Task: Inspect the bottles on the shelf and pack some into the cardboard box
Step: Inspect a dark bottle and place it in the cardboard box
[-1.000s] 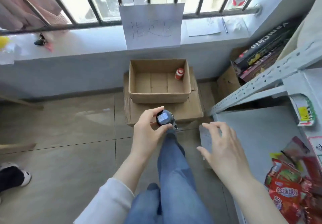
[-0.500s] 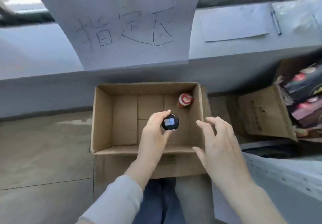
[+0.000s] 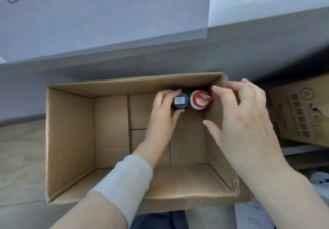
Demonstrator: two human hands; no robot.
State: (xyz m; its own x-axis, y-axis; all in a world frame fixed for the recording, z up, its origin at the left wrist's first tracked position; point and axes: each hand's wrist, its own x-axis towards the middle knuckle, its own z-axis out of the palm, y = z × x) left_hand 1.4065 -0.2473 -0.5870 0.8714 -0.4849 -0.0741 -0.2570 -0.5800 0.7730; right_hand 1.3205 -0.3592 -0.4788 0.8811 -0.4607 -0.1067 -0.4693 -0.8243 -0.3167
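The left hand (image 3: 162, 111) and the cap are hiding the body of the black-capped bottle (image 3: 182, 106). The red-capped bottle (image 3: 197, 104) is showing only its top. The stickers (image 3: 179, 101) on both caps are appearing too small to read. The top edge is cutting off the handwritten paper sign (image 3: 106, 18), and the right edge is cutting off the second cardboard box (image 3: 302, 114).

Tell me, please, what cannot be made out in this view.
Head view:
Bodies of the black bottle and red bottle: hidden under their own caps.
Cap stickers: print too small.
Whether the black bottle stands on the box floor: hidden by the left hand.
The sign writing: cut by top edge.
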